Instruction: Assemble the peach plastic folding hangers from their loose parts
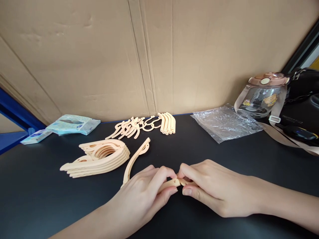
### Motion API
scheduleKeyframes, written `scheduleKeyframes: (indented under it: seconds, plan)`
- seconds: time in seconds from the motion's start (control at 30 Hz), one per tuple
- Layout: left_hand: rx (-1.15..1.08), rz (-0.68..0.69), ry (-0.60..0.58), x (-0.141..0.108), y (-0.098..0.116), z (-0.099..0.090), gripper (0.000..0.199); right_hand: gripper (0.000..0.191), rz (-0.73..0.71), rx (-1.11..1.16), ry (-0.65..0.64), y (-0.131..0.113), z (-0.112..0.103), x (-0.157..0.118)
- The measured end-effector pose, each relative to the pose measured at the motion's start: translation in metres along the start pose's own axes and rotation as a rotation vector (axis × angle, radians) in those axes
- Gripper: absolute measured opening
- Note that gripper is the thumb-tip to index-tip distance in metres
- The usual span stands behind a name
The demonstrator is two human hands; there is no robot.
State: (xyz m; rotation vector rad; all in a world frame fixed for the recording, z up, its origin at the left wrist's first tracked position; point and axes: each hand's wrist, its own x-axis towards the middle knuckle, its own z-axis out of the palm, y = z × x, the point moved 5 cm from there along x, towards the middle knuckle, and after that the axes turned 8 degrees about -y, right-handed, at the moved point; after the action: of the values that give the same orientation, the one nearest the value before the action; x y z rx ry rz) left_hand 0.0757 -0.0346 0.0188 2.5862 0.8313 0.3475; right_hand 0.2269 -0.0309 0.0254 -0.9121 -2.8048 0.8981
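Observation:
My left hand [152, 192] is closed on a beige plastic hanger arm [172, 182], whose end with a small round hole points to the right. My right hand [209, 187] pinches a second beige hanger piece [185, 182]; most of it is hidden by the fingers. The two ends meet between my hands, low over the black table. Just beyond my left hand lies a loose curved hanger arm [134, 159], partly covered by that hand. To its left rests a stack of folded beige hanger parts [99, 159].
At the back are a pile of beige hooks [132, 126] and a bundle of short curved pieces [167, 123]. Blue tissue packs [74, 125] lie at left. Right are a clear plastic bag [226, 122], a strapped water bottle [264, 96] and a black bag [304, 106]. Cardboard [159, 56] stands behind.

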Motion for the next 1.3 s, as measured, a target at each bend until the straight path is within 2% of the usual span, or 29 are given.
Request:
scheduleKeyframes:
  seconds: [0.23,0.4,0.57,0.73,0.87,0.97,1.07,1.2,1.3]
  plan:
    - [0.028,-0.035,-0.022,0.001,-0.007,0.002,0.012,0.016,-0.011,-0.098,0.062,0.003,-0.005,0.002]
    - [0.092,-0.026,-0.025,0.0,-0.006,0.002,0.011,0.013,0.017,-0.06,0.081,0.004,-0.008,0.0]
    - [0.045,-0.015,-0.028,0.0,-0.006,0.002,0.01,0.023,0.053,-0.112,0.124,0.008,-0.008,0.0]
    - [0.059,-0.024,-0.036,0.0,-0.006,0.002,0.014,0.036,-0.016,-0.248,0.145,0.007,-0.008,0.0]
    - [0.085,-0.007,-0.059,-0.002,-0.002,0.002,0.018,0.046,-0.126,-0.351,0.186,0.001,-0.007,-0.001]
    - [0.092,0.021,-0.061,-0.002,0.003,0.002,0.023,0.049,-0.195,-0.369,0.171,-0.004,-0.004,-0.001]
    - [0.103,0.017,-0.036,0.0,0.004,0.001,0.023,0.043,-0.201,-0.375,0.149,-0.005,-0.004,-0.002]
    - [0.104,0.001,-0.031,0.004,0.001,-0.001,0.032,0.023,-0.14,-0.368,0.133,-0.003,-0.011,-0.003]
    - [0.131,0.061,-0.013,0.004,0.006,-0.007,0.041,0.013,-0.109,-0.361,0.117,0.002,-0.014,-0.003]
